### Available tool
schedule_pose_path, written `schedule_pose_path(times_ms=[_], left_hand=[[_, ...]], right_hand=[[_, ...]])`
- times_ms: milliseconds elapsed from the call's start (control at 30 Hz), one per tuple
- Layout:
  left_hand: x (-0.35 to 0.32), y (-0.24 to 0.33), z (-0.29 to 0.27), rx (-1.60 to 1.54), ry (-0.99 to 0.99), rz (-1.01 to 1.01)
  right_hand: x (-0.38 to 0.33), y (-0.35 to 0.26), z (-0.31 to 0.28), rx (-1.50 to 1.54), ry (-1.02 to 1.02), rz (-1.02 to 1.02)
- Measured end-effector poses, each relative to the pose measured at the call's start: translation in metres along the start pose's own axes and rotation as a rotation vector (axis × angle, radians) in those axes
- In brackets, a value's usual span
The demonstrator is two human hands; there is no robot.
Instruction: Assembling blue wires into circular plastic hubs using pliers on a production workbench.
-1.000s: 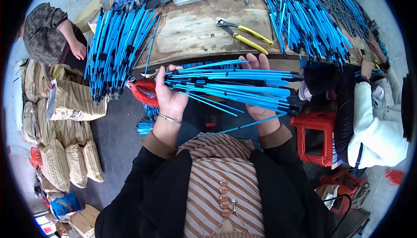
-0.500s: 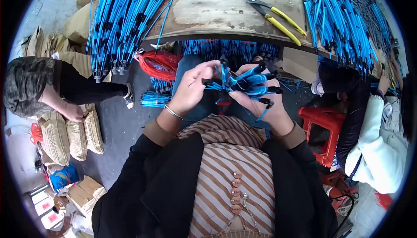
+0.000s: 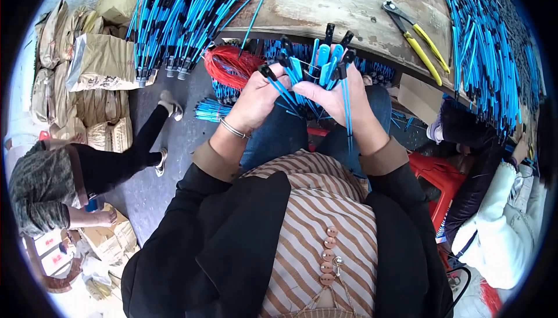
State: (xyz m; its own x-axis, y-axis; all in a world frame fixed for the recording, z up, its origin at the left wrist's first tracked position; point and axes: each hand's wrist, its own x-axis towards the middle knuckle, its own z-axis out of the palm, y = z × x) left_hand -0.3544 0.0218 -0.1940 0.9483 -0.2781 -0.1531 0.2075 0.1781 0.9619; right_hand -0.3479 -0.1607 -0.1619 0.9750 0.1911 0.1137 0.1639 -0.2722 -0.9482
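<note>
The left hand (image 3: 254, 98) is seen curled closed around one side of a bundle of blue cable pieces (image 3: 311, 74), its fingers wrapped over the lower ends, with a thin metal bangle (image 3: 233, 129) on the wrist. The right hand (image 3: 339, 98) is closed on the other side of the same bundle, thumb pressed across the front, so the bundle is gripped between both hands above the lap. The black-tipped ends of the cable pieces are fanned upward, and one loose blue strand (image 3: 347, 115) is left hanging down past the right wrist. Just beyond the hands, a worn wooden table (image 3: 343, 4) is seen, with yellow-handled pliers (image 3: 417, 36) lying on it. A large heap of blue cables (image 3: 186, 16) is draped over the table's left edge, and another heap (image 3: 488, 51) is spread at the right. A coil of red wire (image 3: 231, 65) is tucked under the table edge, near the left hand. Another person's leg (image 3: 125, 149) is stretched across the floor at the left.
</note>
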Motion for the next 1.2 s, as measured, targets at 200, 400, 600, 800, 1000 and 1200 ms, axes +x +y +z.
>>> schedule_pose_path(times_ms=[200,400,600,800,1000,1200], left_hand=[[0.017,-0.015,-0.004,-0.230,0.068,-0.050],[0.013,-0.003,0.023,0.155,-0.055,-0.080],[0.008,-0.013,0.027,0.103,-0.146,-0.047],[-0.001,-0.011,0.019,0.150,-0.205,-0.064],[-0.012,0.012,0.028,0.204,-0.165,-0.102],[-0.014,0.030,0.029,0.147,-0.136,0.003]], right_hand=[[-0.001,0.011,0.025,-0.066,0.253,-0.005],[-0.024,0.043,0.006,-0.076,0.169,0.090],[-0.033,0.064,-0.032,0.179,-0.138,0.107],[-0.046,0.058,-0.056,0.604,-0.398,0.065],[-0.048,0.034,-0.036,0.132,-0.257,-0.110],[-0.027,0.017,-0.025,0.122,-0.128,-0.046]])
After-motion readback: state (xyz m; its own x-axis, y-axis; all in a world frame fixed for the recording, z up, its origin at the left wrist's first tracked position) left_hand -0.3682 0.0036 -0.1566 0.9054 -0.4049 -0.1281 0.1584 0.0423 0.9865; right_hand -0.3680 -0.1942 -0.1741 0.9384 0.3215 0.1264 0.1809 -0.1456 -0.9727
